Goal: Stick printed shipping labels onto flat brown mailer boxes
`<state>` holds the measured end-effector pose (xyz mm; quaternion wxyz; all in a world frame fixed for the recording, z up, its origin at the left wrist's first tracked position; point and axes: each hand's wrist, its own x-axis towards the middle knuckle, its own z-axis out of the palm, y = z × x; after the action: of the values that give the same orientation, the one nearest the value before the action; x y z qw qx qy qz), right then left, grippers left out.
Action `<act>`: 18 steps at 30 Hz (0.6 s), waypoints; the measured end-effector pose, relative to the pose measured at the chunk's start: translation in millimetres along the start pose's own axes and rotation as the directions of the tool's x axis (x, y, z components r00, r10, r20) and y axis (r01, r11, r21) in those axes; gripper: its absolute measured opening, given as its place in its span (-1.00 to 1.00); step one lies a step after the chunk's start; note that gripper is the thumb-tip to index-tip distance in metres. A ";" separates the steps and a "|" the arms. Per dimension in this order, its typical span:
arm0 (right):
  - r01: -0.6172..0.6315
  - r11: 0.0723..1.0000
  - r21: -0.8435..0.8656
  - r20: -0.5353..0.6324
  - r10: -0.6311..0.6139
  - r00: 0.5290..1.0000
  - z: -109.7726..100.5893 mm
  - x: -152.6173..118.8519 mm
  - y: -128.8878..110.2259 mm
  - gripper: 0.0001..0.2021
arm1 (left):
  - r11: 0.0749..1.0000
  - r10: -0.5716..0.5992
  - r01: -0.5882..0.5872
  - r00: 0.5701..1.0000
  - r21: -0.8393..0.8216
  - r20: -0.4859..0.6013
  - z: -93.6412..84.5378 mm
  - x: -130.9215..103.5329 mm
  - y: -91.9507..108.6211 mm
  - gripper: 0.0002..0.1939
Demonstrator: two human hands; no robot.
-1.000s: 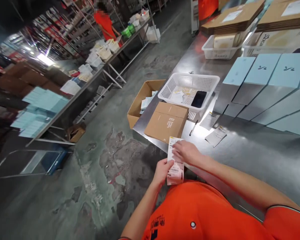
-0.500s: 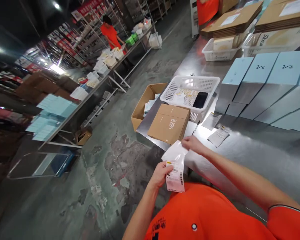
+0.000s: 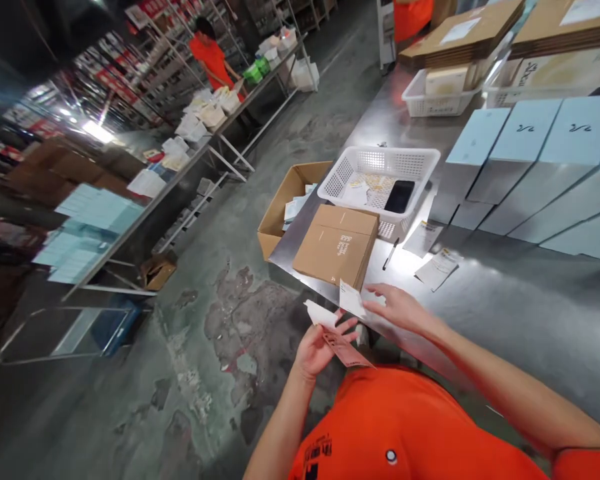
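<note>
My left hand [image 3: 316,350] grips a shipping label [image 3: 347,348] between thumb and fingers, in front of my orange shirt. The label is bent, with a white flap [image 3: 321,315] folding up at its top. My right hand [image 3: 397,308] is at the table's front edge, fingers apart. Just beyond its fingertips is a white slip of paper [image 3: 351,299], tilted against the near side of a stack of flat brown cartons [image 3: 337,243]; whether the fingers touch it I cannot tell. Right of the stack lies a black pen [image 3: 391,255]. Two printed slips [image 3: 437,269] lie farther right.
Behind the cartons stands a white plastic basket [image 3: 330,187] with a black phone [image 3: 400,197] and papers. Light blue boxes [image 3: 523,130] line the metal table's right. An open carton [image 3: 275,217] stands beyond the left edge. A co-worker [image 3: 210,57] stands at another table.
My right hand has left the label's upper part and moved right, its fingers spreading. A white slip now shows apart from the label. The label in my left hand has tilted and bent.
</note>
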<state>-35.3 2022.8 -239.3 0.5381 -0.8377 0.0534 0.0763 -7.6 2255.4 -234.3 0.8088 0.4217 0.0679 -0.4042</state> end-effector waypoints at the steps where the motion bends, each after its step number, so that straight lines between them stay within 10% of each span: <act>1: -0.146 0.985 0.089 0.042 0.142 0.989 -3.4 2.6 6.3 -0.55 | 1.000 -0.006 0.006 1.000 -0.005 0.005 -4.4 -3.2 1.2 -0.47; 3: -0.358 0.908 0.216 0.185 0.322 0.929 -7.3 8.0 15.1 -0.46 | 1.000 -0.019 0.019 0.999 0.001 0.027 -10.7 -7.9 6.0 -0.52; 8: -0.449 0.644 0.619 0.364 0.271 0.891 19.9 24.5 2.1 -0.47 | 0.993 -0.107 0.101 0.988 0.065 0.107 -21.8 -5.3 29.1 -0.39; 13: -0.285 0.769 0.572 -0.048 0.379 0.924 34.8 59.9 -2.3 -0.62 | 0.986 -0.156 0.146 0.976 0.074 0.154 -59.6 2.7 58.4 -0.47; 18: -0.244 0.929 0.277 -0.579 0.364 0.729 -4.7 97.4 18.1 -0.75 | 0.997 -0.079 0.076 0.992 0.033 0.096 -106.7 6.7 86.2 -0.73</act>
<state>57.6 2010.3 -271.6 0.5440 -0.7427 0.3712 -0.1214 82.8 2357.3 -251.0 0.7886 0.4103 0.0387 -0.4563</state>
